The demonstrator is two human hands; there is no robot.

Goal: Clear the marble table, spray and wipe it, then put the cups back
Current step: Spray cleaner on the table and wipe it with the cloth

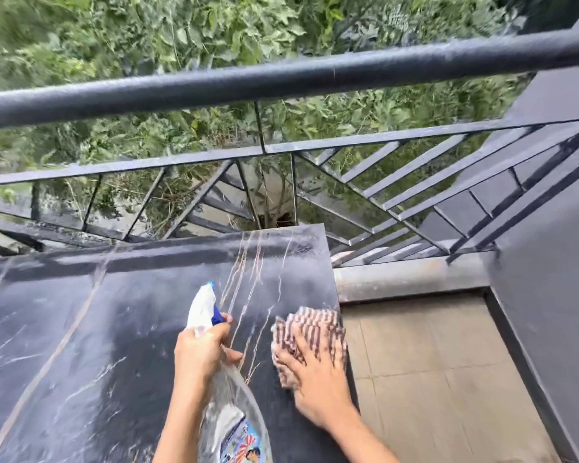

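Note:
The black marble table (81, 329) with pale veins fills the lower left, its surface showing hazy wet patches. My left hand (201, 352) grips the neck of a clear spray bottle (231, 419) with a white and blue nozzle aimed away over the table. My right hand (315, 382) lies flat on a red-and-white striped cloth (310, 332), pressing it onto the table near its right edge. No cups are in view.
A black metal railing (281, 78) runs across just beyond the table, with green foliage below it. A beige tiled floor (432, 362) lies to the right of the table, bounded by a dark grey wall (549, 295).

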